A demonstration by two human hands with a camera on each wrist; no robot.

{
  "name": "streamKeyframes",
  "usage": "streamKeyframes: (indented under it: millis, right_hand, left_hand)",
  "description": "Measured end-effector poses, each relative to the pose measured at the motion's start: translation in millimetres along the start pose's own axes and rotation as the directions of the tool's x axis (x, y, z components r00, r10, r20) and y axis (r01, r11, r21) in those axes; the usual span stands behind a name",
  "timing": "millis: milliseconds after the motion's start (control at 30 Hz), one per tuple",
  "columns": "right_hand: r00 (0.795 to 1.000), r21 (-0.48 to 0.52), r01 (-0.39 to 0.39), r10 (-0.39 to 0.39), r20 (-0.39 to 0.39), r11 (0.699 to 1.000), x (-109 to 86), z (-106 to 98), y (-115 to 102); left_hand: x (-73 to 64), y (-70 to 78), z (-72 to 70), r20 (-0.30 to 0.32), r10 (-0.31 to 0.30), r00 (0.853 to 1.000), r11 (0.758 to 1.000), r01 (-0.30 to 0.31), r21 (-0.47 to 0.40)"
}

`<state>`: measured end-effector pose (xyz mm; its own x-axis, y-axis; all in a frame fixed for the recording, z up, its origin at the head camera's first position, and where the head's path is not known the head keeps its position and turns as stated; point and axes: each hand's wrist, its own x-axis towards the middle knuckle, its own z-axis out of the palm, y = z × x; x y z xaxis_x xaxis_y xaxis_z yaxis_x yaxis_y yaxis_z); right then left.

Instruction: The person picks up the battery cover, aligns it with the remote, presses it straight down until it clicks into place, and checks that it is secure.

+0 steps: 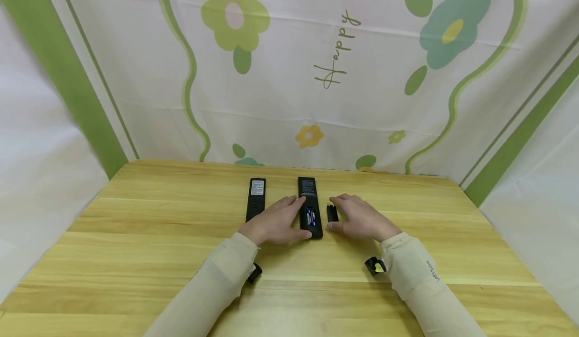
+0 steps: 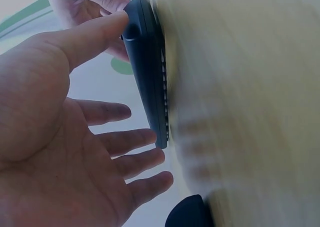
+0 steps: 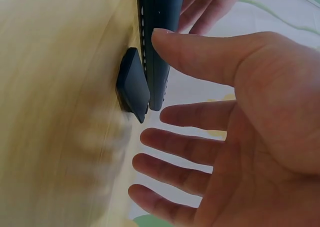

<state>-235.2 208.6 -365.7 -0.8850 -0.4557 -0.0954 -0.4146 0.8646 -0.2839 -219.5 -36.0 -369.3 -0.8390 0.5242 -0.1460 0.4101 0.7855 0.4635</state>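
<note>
A black remote control (image 1: 307,201) lies face down on the table, its battery compartment exposed with blue-and-white batteries (image 1: 311,217) inside. My left hand (image 1: 278,222) is at its left side, the thumb on or close to the near end and the fingers (image 2: 132,142) spread loosely. To the right of the remote lies its small black battery cover (image 1: 332,214), seen also in the right wrist view as a dark plate (image 3: 133,86). Around that cover hovers my right hand (image 1: 359,219), fingers (image 3: 182,147) extended and apart from it, nothing held.
A second black remote (image 1: 256,201) with a white label lies left of my left hand, its lower part hidden. Wooden table (image 1: 135,236) runs to a flowered cloth (image 1: 280,91) hanging behind it. Dark wrist-camera pieces (image 1: 374,265) sit under the sleeves.
</note>
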Motion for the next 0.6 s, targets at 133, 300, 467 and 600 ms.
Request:
streamKeyframes:
  millis: [133,300,467,600]
  right_hand:
    - [1.0,0.019,-0.005,0.005,0.018,1.0,-0.4,0.5,0.1]
    - [0.999,0.035,-0.001,0.0,0.038,0.999,1.0,0.9,0.0]
    - [0.999,0.032,0.005,-0.007,0.048,0.999,1.8,2.7,0.0]
    - [0.998,0.037,0.001,-0.003,0.058,0.999,1.9,3.7,-0.4]
  left_hand:
    - [0.9,-0.8,0.7,0.009,0.0,1.0,1.0,0.0,-0.004]
    - [1.7,-1.9,1.5,0.018,0.008,1.0,1.0,-0.008,-0.008]
    - [2.8,-3.1,3.0,0.031,0.006,1.0,1.0,-0.006,-0.002]
    - [2.6,-3.5,3.4,0.04,-0.005,0.999,1.0,0.005,0.001]
